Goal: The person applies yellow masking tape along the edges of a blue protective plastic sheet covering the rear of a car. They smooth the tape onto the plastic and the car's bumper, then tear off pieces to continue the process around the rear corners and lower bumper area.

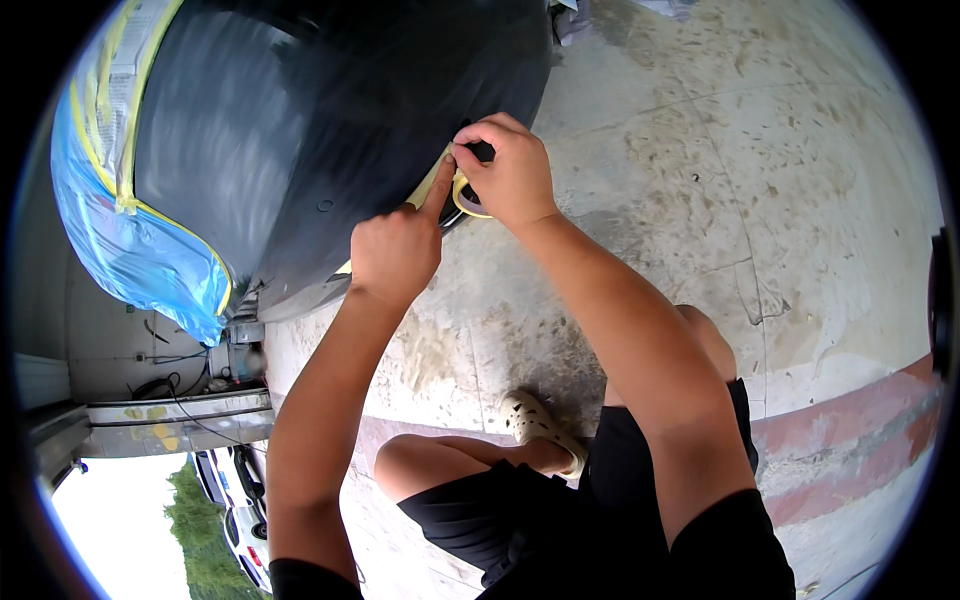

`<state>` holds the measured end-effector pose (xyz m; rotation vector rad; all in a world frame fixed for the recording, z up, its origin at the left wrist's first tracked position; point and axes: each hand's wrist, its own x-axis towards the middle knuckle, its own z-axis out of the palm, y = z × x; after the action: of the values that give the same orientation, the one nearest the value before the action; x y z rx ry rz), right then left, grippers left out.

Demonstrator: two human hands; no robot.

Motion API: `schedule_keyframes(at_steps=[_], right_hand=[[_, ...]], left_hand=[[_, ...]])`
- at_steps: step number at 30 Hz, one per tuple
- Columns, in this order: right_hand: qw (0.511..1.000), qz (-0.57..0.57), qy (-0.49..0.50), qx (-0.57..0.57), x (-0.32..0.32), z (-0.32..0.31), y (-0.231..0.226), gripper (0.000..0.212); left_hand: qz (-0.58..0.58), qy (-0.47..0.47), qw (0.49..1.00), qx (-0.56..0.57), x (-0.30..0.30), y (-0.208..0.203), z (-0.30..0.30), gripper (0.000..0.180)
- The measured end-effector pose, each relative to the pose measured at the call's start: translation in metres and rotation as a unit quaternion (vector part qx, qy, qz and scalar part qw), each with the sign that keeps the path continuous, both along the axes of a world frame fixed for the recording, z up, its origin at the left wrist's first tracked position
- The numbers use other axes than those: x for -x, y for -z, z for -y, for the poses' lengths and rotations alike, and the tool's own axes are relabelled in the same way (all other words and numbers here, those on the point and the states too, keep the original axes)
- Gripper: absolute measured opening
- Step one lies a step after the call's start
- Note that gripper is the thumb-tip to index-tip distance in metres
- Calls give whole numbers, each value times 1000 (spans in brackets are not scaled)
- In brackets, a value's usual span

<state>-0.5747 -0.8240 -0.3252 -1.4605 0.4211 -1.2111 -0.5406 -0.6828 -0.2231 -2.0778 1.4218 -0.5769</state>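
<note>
A black car bumper point(330, 110) with a dull, sanded-looking surface fills the upper left. Pale yellow masking tape point(428, 185) runs along its lower edge. My left hand point(397, 245) reaches to that edge with the index finger stretched out and pressed on the tape; its other fingers are curled and hold nothing that I can see. Just beyond that fingertip, my right hand point(515, 172) pinches the tape between thumb and index finger. The yellow tape roll point(463, 197) hangs beside the right hand, partly hidden by it.
Blue plastic film point(130, 250) and taped paper point(110, 70) cover the car's far-left part. Stained concrete floor point(650, 130) lies to the right, with a faded red band point(850, 430). My foot in a beige clog point(535, 425) is below. White cars point(235, 500) stand outside.
</note>
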Motion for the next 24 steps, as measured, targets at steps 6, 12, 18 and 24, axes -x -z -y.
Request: schedule_keyframes(at_steps=[6,12,18,24], right_hand=[[999,18,-21,-37,-5,1,-1,5],[997,-9,-29,-64,-2,6,-6,4],[966,-97,-128,-202,4,12,-21,14],[919,-73,-170,-349,-3,16,-21,15]], left_hand=[[27,-38,998,-37,-3,0,3,88],[14,-48,998,-31,0,1,6,85],[-25,-79,997,-10,5,5,7,82],[-37,-81,996,-9,6,2,9,84]])
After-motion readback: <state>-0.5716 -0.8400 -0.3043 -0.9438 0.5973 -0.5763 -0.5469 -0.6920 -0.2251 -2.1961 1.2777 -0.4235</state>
